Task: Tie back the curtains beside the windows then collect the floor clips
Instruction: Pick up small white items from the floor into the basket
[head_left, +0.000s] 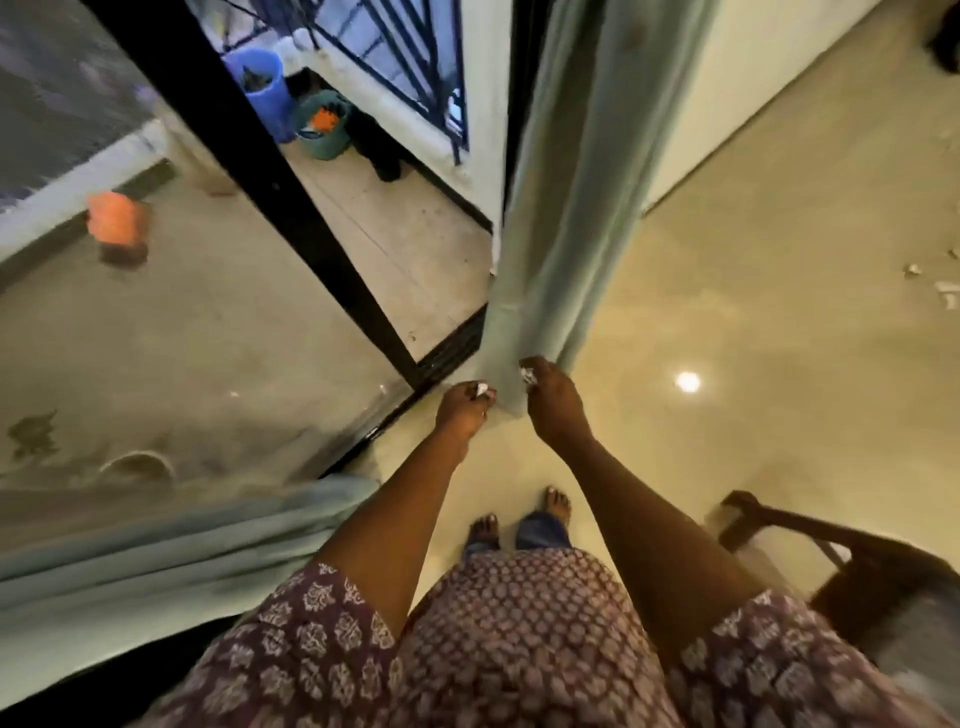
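Curtain (561, 208) hangs ahead between my left hand (464, 410) and right hand (553, 400); chair (831, 566) at my right (window (156, 312) left).

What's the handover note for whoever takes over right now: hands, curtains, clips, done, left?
Left hand: pinches a small white piece, against the gathered curtain.
Right hand: pinches a similar white piece on the bundle's other side.
That curtain is bunched into a narrow column by the door frame; no tie visible round it yet.
Second curtain at lower left hangs loose, untied.
Small white bits lie on the floor at far right; too small to tell if they are clips.
Left: finish this tie, tie the second curtain, collect clips.
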